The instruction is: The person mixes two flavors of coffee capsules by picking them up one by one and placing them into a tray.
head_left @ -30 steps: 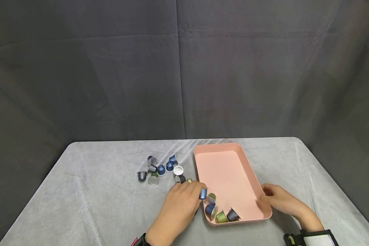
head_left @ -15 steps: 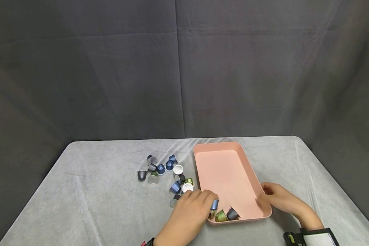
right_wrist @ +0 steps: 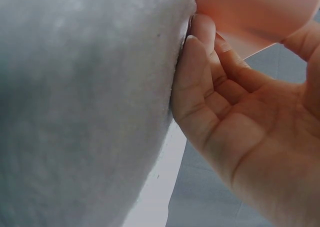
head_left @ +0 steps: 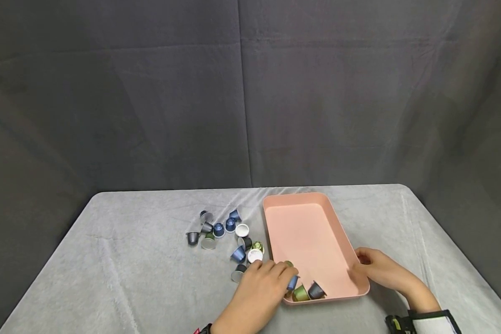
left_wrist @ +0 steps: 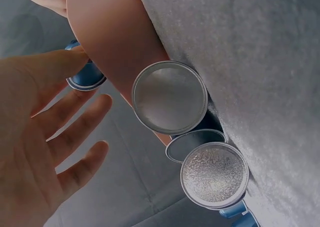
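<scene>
Pinching a blue capsule [left_wrist: 87,76], the left hand [head_left: 262,288] overhangs the pink tray [head_left: 305,241] the right hand [head_left: 383,270] grips.

tray [head_left: 306,239]: smooth satin plastic | capsules [head_left: 219,230]: glossy metal | tablecloth [head_left: 150,269]: napped cloth | backdrop [head_left: 259,102]: matt cloth

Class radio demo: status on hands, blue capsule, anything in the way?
Left hand pinches blue capsule at near-left corner of pink tray. Right hand grips its right edge. Green capsule and dark capsule inside, possibly obstructing.
</scene>
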